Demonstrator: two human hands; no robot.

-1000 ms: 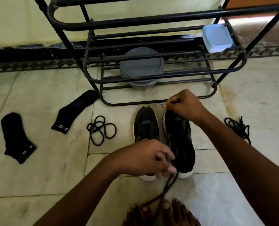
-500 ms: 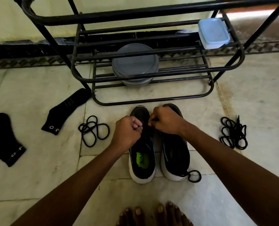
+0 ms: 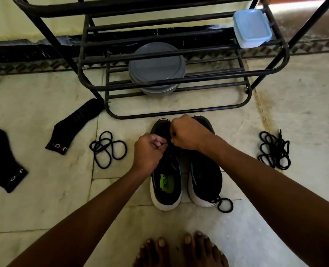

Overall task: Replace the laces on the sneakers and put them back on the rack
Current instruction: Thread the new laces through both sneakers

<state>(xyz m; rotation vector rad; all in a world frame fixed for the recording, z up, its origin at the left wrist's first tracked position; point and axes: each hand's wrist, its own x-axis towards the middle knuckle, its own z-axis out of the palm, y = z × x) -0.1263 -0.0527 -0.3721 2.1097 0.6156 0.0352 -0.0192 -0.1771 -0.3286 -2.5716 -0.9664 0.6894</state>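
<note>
Underfoot, the floor [image 3: 44, 209] was pale marble slabs with thin seams, meeting a yellowish wall above a dark skirting and a patterned border strip. A black metal rack [image 3: 179, 112] stood against that wall, with a round grey lidded container [image 3: 157, 64] on a lower shelf and a blue-lidded plastic box [image 3: 251, 27] on a higher one at the right. Two black socks [image 3: 73, 128] lay on the floor to the left, a loose lace coil [image 3: 107, 149] lay nearer the shoes, and a tangled lace heap [image 3: 274, 151] sat well apart on the right. The left sneaker [image 3: 166, 182] and right sneaker [image 3: 206, 176] stood side by side just in front of the rack's bottom rail. Their long axes ran parallel, toes towards the rack and heels towards the person's bare toes [image 3: 181, 249]. A trailing lace [image 3: 225, 206] hung over the right sneaker's heel and looped on the floor. The left hand [image 3: 150, 149] kept a clenched grip, fingertips pinching a thin dark strand [image 3: 169, 153] above the left sneaker's eyelets. The right hand [image 3: 188, 132] was curled just as tightly, thumb against forefinger, meeting the left over that shoe's forepart. Its grip seemed to be on the same strand, though its fingers hid most of it.
</note>
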